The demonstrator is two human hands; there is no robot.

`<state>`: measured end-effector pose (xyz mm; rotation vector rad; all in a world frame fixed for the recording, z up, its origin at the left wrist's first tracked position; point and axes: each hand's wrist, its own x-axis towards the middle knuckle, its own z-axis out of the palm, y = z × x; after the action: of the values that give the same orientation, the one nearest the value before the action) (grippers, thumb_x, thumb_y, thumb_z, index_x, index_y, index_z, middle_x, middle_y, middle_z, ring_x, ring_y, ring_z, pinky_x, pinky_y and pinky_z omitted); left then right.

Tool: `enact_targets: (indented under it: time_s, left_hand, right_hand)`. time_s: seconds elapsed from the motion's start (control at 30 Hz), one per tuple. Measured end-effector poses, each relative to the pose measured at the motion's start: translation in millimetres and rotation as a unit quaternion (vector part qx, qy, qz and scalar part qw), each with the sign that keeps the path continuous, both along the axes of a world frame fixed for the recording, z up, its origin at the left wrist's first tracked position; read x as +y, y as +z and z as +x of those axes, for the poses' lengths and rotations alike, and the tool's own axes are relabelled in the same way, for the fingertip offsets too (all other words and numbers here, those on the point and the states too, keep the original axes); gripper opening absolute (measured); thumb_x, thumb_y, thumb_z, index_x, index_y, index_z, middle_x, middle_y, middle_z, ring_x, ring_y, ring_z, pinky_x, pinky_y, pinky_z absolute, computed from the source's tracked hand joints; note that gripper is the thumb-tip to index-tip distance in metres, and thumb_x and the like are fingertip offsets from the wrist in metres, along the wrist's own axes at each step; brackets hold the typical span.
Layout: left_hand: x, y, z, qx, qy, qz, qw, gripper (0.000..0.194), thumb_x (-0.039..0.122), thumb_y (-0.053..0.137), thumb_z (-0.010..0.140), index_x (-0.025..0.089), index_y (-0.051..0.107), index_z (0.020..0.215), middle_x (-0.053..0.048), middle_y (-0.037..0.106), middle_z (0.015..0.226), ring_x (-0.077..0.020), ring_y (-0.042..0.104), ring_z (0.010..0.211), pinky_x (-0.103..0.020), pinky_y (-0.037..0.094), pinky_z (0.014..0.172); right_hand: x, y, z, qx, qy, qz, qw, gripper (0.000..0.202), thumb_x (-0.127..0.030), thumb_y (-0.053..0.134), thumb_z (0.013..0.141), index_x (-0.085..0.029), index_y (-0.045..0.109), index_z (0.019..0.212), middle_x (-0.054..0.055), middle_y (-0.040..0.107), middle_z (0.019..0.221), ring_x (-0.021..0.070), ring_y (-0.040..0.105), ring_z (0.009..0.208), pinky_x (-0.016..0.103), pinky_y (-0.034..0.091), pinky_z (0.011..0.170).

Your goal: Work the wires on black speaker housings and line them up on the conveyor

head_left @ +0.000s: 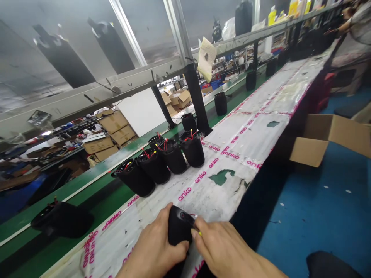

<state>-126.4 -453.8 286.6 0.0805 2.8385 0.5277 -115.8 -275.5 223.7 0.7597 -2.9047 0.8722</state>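
Black case (175, 229) is in both hands, held above the near part of the bench (246, 112), tilted, lower end cut off by the frame. Left hand (158, 243) is clamped round its left side, thumb across the front. Right hand (222, 245) is at the upper right end, thumb and fingers pinched together on a dark strip (186, 218) there; a bit of thin wire (192, 215) and a yellow tip show beside the fingers. Bench is wrapped in white sheet with pink "anko" print, torn in spots, green showing through. Just beyond the hands: four open-topped cases (174, 159) in a slanted row, red wires poking out. Green belt (116, 179) runs along the left of the bench; one case (66, 220) lies tilted on it, more stand farther up. Yellowish paper (206, 58) hangs by a dark post (197, 100). Yellow bottles (271, 16) on the upper shelf. Right side: open carton (308, 150) above blue floor (304, 220). Another person's arm (344, 27) at far top right.
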Motion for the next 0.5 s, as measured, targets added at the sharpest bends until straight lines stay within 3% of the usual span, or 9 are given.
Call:
enact_targets:
  time_s: [0.2,0.5]
  left_hand:
    - [2.9,-1.1,3.9,0.008,-0.012,0.001,1.000,0.079,0.033,0.061,0.070,0.020,0.034,0.144,-0.010,0.067,0.121,-0.0303,0.066,0.107,-0.040,0.049,0.092]
    - [10.6,4.2,1.1,0.003,-0.013,-0.021,1.000,0.081,0.034,0.059,0.070,0.018,0.033,0.145,-0.012,0.066,0.123,-0.0318,0.065,0.110,-0.039,0.048,0.092]
  right_hand:
    - [0.6,7.7,-3.4,-0.046,0.009,0.010,0.999,0.026,-0.022,0.033,0.102,-0.019,0.058,0.098,0.004,0.069,0.078,0.0244,0.068,0.071,0.033,0.037,0.061]
    - [1.8,4.9,-4.0,-0.039,0.040,0.023,0.998,0.027,-0.020,0.030,0.102,-0.017,0.057,0.103,0.006,0.068,0.084,0.0250,0.069,0.076,0.035,0.039,0.064]
